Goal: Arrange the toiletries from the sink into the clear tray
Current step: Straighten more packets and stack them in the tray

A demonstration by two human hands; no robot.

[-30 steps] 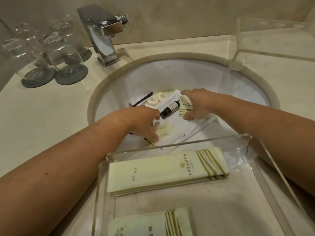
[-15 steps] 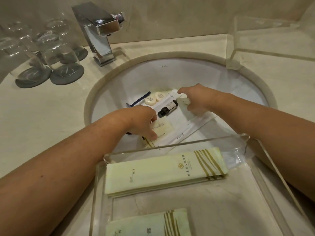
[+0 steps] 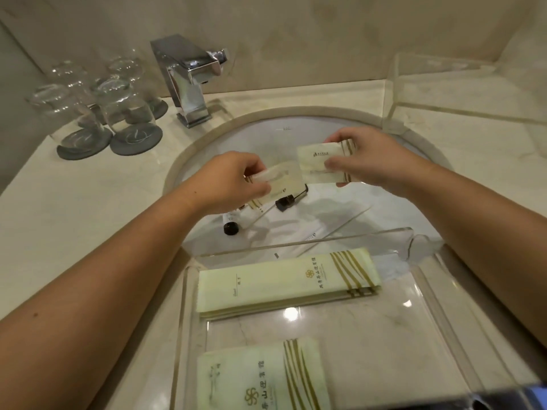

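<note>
My left hand (image 3: 233, 182) grips a small cream packet (image 3: 279, 180) above the white sink (image 3: 393, 202). My right hand (image 3: 364, 158) holds a second cream packet (image 3: 318, 165) with gold stripes, raised a little higher and to the right. Below them in the basin lie a small dark bottle (image 3: 285, 201), a white tube with a black cap (image 3: 230, 223) and long clear wrapped items (image 3: 334, 226). The clear tray (image 3: 438, 294) sits at the sink's near edge. It holds a stack of long cream packets (image 3: 284, 284) and another cream packet (image 3: 260, 380) nearer me.
A chrome faucet (image 3: 189, 81) stands behind the basin. Several upturned glasses (image 3: 124, 105) on dark coasters are at the back left. A second clear tray (image 3: 461, 93) rests on the counter at the back right.
Both hands have lifted out of the basin, each with a cream packet. The white tube with the black cap now shows. The view has shifted.
</note>
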